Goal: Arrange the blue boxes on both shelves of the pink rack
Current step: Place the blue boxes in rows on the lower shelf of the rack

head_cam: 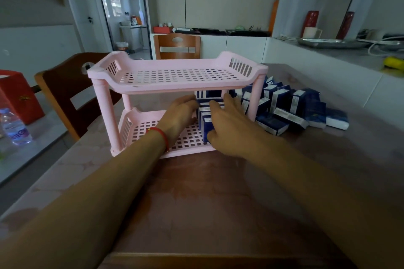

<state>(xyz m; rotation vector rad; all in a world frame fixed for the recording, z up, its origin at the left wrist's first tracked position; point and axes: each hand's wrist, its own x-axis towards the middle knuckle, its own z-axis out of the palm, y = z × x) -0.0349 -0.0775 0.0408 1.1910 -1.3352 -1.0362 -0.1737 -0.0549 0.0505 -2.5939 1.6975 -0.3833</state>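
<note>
One pink rack (175, 76) with two slotted shelves holds a few dark-blue, white-ended boxes (206, 124) on its lower shelf. Over a dozen spare boxes (284, 105) lie at three o'clock. Left hand (179, 116) and right hand (229, 129) press spread fingers against the shelved boxes.

The rack (177, 76) looks like smooth pink plastic with a slight sheen, its two shelves moulded as open grids. The boxes (282, 102) heaped just right of the rack look like printed blue-and-white card, fairly matt. The table (207, 192) under the rack has a smooth, faintly glossy brownish top. Behind the rack, the chair (177, 46) looks like varnished wood. Left of the rack stands a bottle (15, 126) of clear, shiny plastic.
</note>
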